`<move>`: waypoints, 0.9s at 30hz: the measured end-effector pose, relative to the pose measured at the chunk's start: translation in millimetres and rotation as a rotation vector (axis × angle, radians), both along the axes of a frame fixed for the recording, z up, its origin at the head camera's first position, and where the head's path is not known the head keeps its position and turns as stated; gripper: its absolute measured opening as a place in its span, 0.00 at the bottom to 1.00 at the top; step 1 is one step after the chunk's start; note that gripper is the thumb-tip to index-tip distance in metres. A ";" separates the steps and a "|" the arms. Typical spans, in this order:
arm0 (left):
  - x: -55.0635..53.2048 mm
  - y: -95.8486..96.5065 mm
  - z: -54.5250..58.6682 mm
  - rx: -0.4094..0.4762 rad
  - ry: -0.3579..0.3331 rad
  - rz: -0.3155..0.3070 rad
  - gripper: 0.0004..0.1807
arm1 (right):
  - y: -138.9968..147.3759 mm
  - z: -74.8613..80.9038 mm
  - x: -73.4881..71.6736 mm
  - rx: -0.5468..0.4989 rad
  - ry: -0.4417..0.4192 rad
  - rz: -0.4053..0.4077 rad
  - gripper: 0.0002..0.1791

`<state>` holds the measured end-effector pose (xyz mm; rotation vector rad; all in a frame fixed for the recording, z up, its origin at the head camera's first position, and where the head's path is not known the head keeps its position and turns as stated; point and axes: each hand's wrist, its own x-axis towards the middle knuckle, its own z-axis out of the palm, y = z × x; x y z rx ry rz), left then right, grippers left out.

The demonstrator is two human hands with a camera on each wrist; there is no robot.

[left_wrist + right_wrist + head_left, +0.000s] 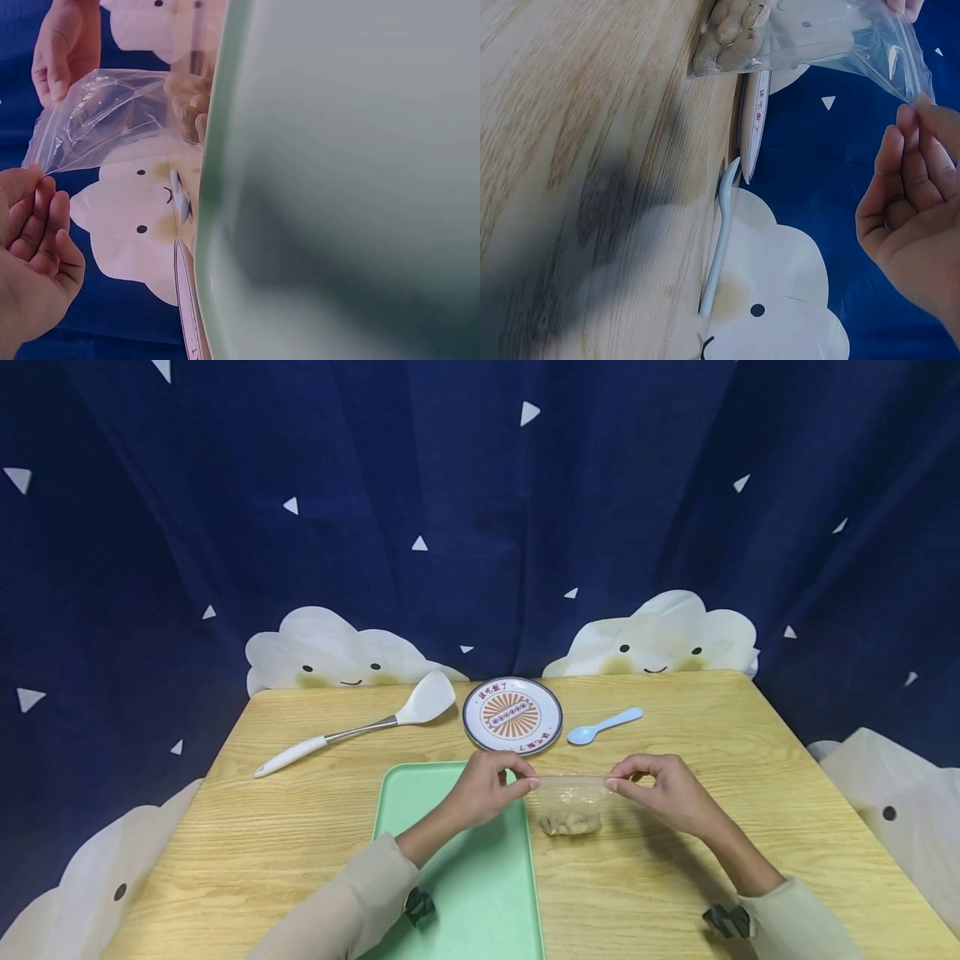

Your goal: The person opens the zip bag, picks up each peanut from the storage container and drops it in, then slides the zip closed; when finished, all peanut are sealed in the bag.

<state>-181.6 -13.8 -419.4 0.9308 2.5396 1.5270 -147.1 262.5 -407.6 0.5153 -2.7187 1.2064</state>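
Observation:
A clear zip bag (572, 797) with several peanuts in their shells (735, 31) at its bottom hangs between my two hands. My left hand (489, 787) pinches one top corner between thumb and forefinger, over the right edge of the green tray (465, 885). At the other top corner, my right hand (663, 789) pinches the zip edge the same way. The zip strip (46, 135) is stretched straight between them. In both wrist views the remaining fingers are loosely bent, and the peanuts sit low by the wooden table.
Behind the bag lies a round white plate (487, 737) with a dark rim and printed pattern. A light blue spoon (604, 725) is right of it, a white spatula (360, 727) left. A dark blue curtain (480, 510) hangs behind the wooden table (285, 852).

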 end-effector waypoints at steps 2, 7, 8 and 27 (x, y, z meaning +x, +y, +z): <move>0.2 -0.4 -0.1 -0.007 -0.002 -0.001 0.04 | 0.3 0.5 0.7 -0.005 0.005 0.000 0.05; 0.4 -1.4 0.7 -0.018 0.011 -0.011 0.04 | 1.0 3.3 3.5 -0.025 0.000 0.024 0.02; 0.6 -1.6 1.1 -0.015 0.013 -0.017 0.04 | 1.1 4.3 4.2 -0.025 0.000 0.027 0.02; 34.0 1.7 36.2 0.171 -0.480 -0.330 0.08 | 24.6 42.8 28.3 -0.299 -0.299 0.423 0.05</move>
